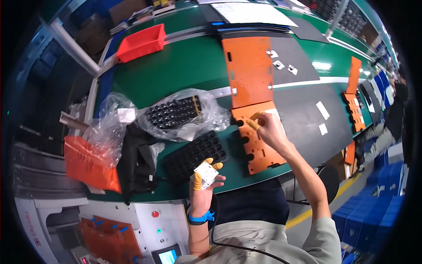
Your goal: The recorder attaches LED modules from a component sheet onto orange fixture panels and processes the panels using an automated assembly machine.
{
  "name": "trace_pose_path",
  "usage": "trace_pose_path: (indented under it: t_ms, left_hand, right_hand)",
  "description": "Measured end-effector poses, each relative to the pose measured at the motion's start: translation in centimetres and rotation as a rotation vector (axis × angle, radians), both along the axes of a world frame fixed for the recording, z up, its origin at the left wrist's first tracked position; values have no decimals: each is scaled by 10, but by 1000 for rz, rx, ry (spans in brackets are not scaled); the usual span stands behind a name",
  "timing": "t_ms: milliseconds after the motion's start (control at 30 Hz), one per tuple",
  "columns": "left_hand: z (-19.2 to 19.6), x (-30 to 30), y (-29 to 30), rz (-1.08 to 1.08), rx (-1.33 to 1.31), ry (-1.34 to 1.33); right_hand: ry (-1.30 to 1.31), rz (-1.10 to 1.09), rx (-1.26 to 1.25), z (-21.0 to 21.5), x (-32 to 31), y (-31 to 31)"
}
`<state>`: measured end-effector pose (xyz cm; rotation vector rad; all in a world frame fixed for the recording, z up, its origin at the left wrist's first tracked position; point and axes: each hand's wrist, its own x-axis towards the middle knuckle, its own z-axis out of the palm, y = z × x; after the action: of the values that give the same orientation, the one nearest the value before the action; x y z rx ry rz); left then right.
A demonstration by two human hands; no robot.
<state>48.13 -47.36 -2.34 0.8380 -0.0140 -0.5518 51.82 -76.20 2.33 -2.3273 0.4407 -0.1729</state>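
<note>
Beyond the upturned left hand [202, 190], pinching a plate [206, 173], lie a black tray [187, 156] and a bag [216, 118] holding a second tray [172, 113]; the right hand [271, 128] bends over a fixture [260, 155], fingertips [253, 125] close together, grip unclear.

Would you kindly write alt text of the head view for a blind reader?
A person's left hand, wearing yellow finger covers, holds a small white plate near a black tray. The right hand is at an orange fixture on a green workbench; a red bin stands farther back.
</note>
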Motion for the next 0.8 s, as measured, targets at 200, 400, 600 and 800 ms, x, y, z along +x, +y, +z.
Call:
trace_pose_path:
  t_ms: [200,400,600,800]
  left_hand:
    - [-2,-4,22,154,41,-27]
    - [4,-10,36,150,-3,-26]
    - [4,-11,32,169,1,15]
    - [-1,-11,31,213,80,12]
  right_hand:
    - [-313,394,19,-9,70,103]
    - [-464,346,-212,-30,162,136]
    - [-513,523,-575,-41,207,134]
    - [-426,599,-654,-51,235,148]
